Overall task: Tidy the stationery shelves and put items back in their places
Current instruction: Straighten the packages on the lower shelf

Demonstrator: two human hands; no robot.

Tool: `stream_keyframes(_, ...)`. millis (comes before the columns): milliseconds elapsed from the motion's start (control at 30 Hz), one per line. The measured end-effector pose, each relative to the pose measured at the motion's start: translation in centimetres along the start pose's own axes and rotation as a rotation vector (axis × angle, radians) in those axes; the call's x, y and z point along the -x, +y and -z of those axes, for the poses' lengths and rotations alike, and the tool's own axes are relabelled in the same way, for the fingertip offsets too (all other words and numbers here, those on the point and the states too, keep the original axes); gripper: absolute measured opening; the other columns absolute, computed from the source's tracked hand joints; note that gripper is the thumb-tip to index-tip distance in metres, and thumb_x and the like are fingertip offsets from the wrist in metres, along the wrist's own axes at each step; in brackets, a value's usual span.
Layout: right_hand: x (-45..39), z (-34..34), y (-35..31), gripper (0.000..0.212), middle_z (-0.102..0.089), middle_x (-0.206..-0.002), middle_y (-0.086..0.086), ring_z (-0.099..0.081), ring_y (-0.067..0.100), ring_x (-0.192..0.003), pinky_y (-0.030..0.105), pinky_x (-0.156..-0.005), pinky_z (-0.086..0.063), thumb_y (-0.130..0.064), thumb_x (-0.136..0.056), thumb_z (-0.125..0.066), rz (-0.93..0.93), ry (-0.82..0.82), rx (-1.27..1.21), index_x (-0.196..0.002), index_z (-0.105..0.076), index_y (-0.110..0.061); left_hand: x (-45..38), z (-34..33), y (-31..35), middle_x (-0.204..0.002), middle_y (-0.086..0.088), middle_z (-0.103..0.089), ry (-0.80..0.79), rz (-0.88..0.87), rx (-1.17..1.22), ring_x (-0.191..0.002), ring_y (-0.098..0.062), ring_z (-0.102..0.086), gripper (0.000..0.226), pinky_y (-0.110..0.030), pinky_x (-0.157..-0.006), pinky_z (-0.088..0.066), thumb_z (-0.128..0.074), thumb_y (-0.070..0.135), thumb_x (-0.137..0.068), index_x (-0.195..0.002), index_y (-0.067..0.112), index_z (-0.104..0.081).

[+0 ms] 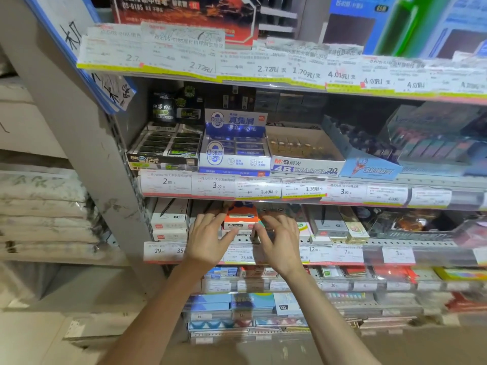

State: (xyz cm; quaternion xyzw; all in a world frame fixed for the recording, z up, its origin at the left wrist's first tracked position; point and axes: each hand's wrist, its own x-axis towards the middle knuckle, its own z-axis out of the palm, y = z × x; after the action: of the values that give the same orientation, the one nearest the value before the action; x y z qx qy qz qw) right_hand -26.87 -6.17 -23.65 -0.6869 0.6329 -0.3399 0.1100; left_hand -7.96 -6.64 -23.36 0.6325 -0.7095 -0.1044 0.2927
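Note:
An orange and white box (pixel 240 219) stands on the third shelf down, on top of another white box. My left hand (pixel 210 237) is at its left side, fingers spread, thumb touching the front lower edge. At the box's right side is my right hand (pixel 276 239), fingers curled, fingertips touching the box. Both hands flank the box; neither has lifted it. White pen boxes (pixel 170 222) stand to the left, grey and cream boxes (pixel 334 225) to the right.
The shelf above holds eraser display trays: black (pixel 166 151), blue-white (pixel 234 151), and a 4B eraser box (pixel 305 159). Price labels (pixel 216 184) line every shelf edge. A grey upright post (pixel 87 143) stands left, with stacked wrapped goods (pixel 42 212) beyond it. Lower shelves hold more boxes.

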Motion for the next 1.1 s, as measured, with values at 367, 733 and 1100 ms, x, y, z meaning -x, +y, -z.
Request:
stream_keyframes(367, -0.9, 8.9, 8.1, 0.018, -0.058, -0.093, 0.006, -0.053, 0.027, -0.098, 0.031, -0.084, -0.038, -0.024, -0.094, -0.062, -0.078, 0.191, -0.051, -0.104, -0.068, -0.010, 1.0, -2.7, 10.2, -0.100, 0.008, -0.052, 0.283, 0.139, 0.428, -0.082, -0.014, -0.057, 0.021, -0.033, -0.075, -0.052, -0.061, 0.023, -0.093, -0.114, 0.021, -0.062)
stream_keyframes(733, -2.6, 12.1, 13.9, 0.035, -0.066, -0.112, 0.019, -0.052, 0.035, -0.113, 0.037, -0.098, -0.039, -0.031, -0.097, -0.051, -0.226, 0.027, 0.272, -0.112, -0.072, -0.007, -1.7, -9.4, 19.1, -0.137, -0.007, -0.054, -0.167, 0.240, 0.180, -0.120, -0.024, -0.055, 0.055, -0.038, -0.102, -0.043, -0.047, 0.046, -0.098, -0.141, 0.012, -0.047)
stream_keyframes(1100, -2.6, 12.8, 13.6, 0.034, -0.061, -0.120, 0.013, -0.051, 0.031, -0.120, 0.036, -0.102, -0.040, -0.035, -0.097, -0.054, -0.303, -0.052, 0.105, -0.116, -0.068, -0.011, -1.8, -10.9, 20.4, -0.139, -0.005, -0.056, -0.187, 0.280, 0.205, -0.126, -0.024, -0.053, 0.045, -0.032, -0.103, -0.041, -0.046, 0.038, -0.100, -0.134, 0.011, -0.056)
